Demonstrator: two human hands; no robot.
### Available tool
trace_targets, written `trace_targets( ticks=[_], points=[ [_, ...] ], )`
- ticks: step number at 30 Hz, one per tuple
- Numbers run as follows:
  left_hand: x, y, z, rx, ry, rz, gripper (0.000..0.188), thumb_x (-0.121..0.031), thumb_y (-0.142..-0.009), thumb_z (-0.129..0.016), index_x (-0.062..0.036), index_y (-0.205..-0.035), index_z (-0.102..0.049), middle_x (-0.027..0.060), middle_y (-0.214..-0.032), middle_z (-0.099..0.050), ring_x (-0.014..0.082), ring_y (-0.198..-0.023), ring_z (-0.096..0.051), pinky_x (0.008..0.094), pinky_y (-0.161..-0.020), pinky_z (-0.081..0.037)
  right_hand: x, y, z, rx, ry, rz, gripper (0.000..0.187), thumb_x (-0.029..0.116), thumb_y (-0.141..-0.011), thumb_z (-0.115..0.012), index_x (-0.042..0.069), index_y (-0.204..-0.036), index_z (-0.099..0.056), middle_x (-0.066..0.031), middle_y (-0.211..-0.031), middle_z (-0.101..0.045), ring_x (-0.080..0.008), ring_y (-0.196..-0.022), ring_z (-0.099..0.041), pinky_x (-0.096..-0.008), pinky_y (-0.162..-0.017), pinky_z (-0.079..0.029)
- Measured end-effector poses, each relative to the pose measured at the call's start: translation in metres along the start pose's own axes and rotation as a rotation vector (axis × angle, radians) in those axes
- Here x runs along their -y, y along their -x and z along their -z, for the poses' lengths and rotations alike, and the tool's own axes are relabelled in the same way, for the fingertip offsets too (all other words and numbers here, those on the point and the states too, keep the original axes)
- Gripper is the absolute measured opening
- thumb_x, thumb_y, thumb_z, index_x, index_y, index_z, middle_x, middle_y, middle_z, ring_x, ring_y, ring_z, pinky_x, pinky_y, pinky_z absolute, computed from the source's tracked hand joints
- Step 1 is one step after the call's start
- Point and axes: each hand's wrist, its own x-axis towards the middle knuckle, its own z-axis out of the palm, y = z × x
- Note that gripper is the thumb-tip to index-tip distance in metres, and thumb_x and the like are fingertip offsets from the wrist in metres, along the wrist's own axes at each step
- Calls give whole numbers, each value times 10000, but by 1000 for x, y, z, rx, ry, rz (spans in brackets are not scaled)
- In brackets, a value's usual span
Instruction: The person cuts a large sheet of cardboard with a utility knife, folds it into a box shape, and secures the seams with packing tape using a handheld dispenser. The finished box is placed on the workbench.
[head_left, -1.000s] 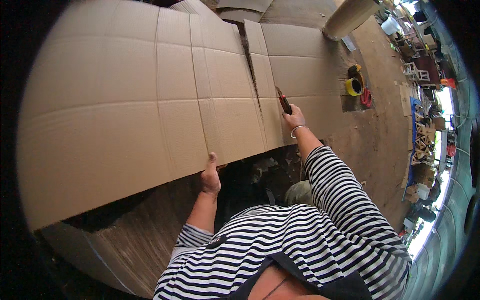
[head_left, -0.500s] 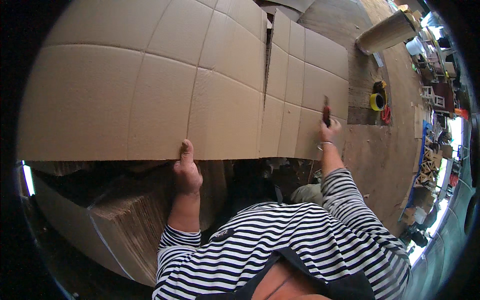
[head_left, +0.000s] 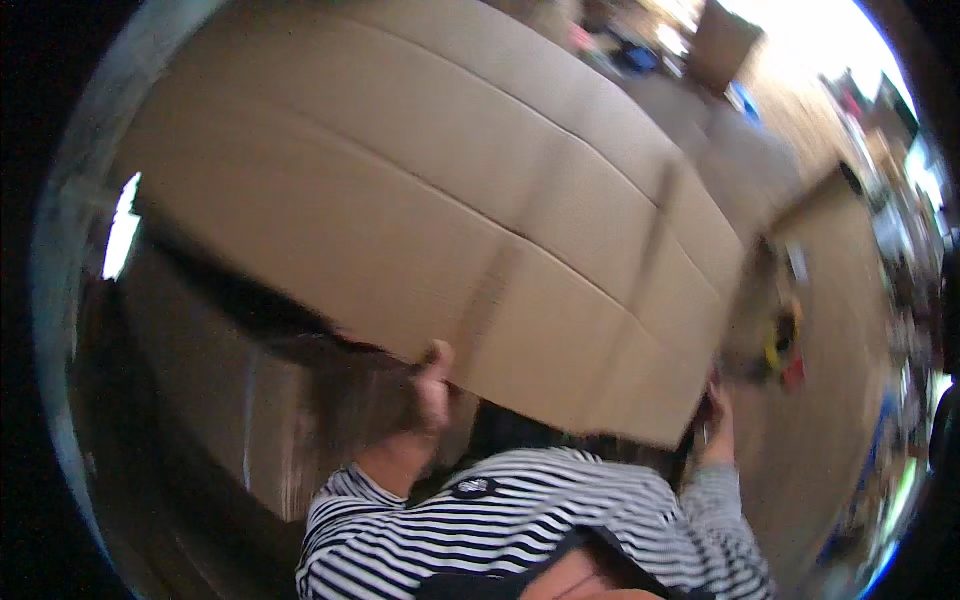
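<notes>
A large brown cardboard sheet (head_left: 400, 190) with long crease lines spans the view, tilted and blurred by motion. My left hand (head_left: 432, 395) is closed on its near edge, thumb on top and fingers underneath. At the sheet's near right corner is my right hand (head_left: 716, 415), smeared and partly hidden by the edge. Something dark shows at its fingers, but I cannot make out whether it is the red-handled knife seen earlier. How firmly that hand touches the sheet is unclear.
Bundled cardboard (head_left: 270, 430) stands below the sheet at the left. On the right, a yellow tape roll (head_left: 773, 352) lies by a red-handled tool (head_left: 793, 374). A brown cardboard tube (head_left: 818, 200) is behind them. Blurred clutter lines the far right.
The view has swung, and the sheet now slants down to the right. The slit in it no longer shows. My right hand has gone from above the sheet to its right edge.
</notes>
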Motion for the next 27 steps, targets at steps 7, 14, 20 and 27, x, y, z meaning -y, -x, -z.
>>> trace_targets(
  ticks=[7,14,20,27],
  points=[
    [-20,28,-33,374,-526,-267,465,-324,-1061,-322,12,-1353,-453,119,-1364,-520,234,-1257,-481,416,-1091,-336,-21,-36,94,87,11,49,375,436,-898,-641,134,-1116,-603,-12,-1009,-651,-150,-868,-599,-344,-706,-464],
    [-53,45,-102,93,99,-162,530,-410,-1003,-474,-49,-1388,-417,104,-1334,-512,266,-1195,-512,439,-1019,-423,33,-86,70,-115,-335,38,292,498,-857,-661,264,-1025,-613,-3,-1184,-647,-193,-1067,-608,-464,-907,-464],
    [-69,47,-90,-96,95,-411,571,-453,-993,-476,-33,-1378,-450,102,-1372,-503,262,-1239,-486,421,-1037,-402,35,-171,78,176,-163,123,266,373,-858,-706,151,-990,-641,-41,-889,-668,-203,-872,-646,-367,-723,-497],
    [-118,48,-63,-555,54,-405,609,-471,-950,-553,-32,-1365,-473,132,-1351,-519,324,-1204,-500,479,-1003,-406,3,-186,19,304,-89,-146,289,376,-849,-716,130,-978,-633,-47,-862,-670,-208,-797,-647,-361,-624,-501]
  ],
)
